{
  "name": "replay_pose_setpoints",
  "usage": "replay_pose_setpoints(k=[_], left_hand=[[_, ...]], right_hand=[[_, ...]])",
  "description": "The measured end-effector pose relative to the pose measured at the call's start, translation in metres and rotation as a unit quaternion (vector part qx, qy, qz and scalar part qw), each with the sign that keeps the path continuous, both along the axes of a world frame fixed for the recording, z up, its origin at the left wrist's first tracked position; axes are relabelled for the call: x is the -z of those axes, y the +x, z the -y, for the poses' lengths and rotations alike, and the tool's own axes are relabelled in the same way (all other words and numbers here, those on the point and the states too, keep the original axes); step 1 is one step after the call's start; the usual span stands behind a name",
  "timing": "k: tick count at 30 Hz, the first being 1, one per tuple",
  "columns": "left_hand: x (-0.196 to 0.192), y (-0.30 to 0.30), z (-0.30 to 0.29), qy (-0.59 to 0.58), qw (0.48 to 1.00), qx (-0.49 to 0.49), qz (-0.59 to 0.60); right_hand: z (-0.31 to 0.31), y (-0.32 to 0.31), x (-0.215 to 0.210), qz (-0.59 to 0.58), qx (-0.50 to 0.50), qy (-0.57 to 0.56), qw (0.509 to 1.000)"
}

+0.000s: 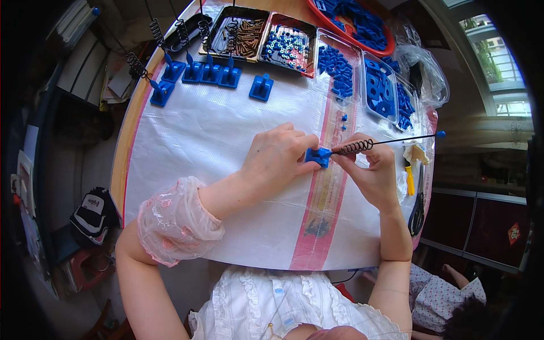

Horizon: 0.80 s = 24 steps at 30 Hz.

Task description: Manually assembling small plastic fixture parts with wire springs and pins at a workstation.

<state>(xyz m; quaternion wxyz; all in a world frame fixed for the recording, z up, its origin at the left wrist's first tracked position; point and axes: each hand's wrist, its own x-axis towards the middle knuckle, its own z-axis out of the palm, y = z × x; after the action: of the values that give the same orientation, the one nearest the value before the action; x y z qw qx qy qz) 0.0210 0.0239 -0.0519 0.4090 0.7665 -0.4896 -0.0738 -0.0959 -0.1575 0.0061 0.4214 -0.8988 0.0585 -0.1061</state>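
Note:
My left hand [279, 157] pinches a small blue plastic base [317, 156] over the white table cover [209, 136]. My right hand [374, 170] holds a black rod with a coiled spring [362, 145] whose near end meets the blue base; the rod's far end carries a blue tip [440, 134]. Both hands sit close together at the table's middle right.
Several finished blue bases with black spring rods [195, 71] stand in a row at the back left, one bare blue base [261, 87] beside them. Trays of brown pins [246, 35], small blue parts [287, 45] and blue pieces [381, 85] line the back. Scissors [417, 209] lie at right.

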Motion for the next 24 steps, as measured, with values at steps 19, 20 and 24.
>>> replay_pose_setpoints(k=[19, 20, 24], left_hand=[[0.0007, -0.0063, 0.0017, 0.001, 1.000, -0.011, 0.027], [0.0001, -0.0061, 0.0017, 0.009, 1.000, -0.009, 0.021], [-0.0018, -0.0061, 0.0007, 0.022, 1.000, -0.006, 0.004]], right_hand=[[-0.0013, -0.0021, -0.0066, -0.001, 0.000, -0.005, 1.000], [-0.0014, -0.0017, -0.0066, 0.001, -0.001, -0.003, 1.000], [-0.0025, -0.0017, -0.0065, 0.005, -0.001, 0.002, 1.000]])
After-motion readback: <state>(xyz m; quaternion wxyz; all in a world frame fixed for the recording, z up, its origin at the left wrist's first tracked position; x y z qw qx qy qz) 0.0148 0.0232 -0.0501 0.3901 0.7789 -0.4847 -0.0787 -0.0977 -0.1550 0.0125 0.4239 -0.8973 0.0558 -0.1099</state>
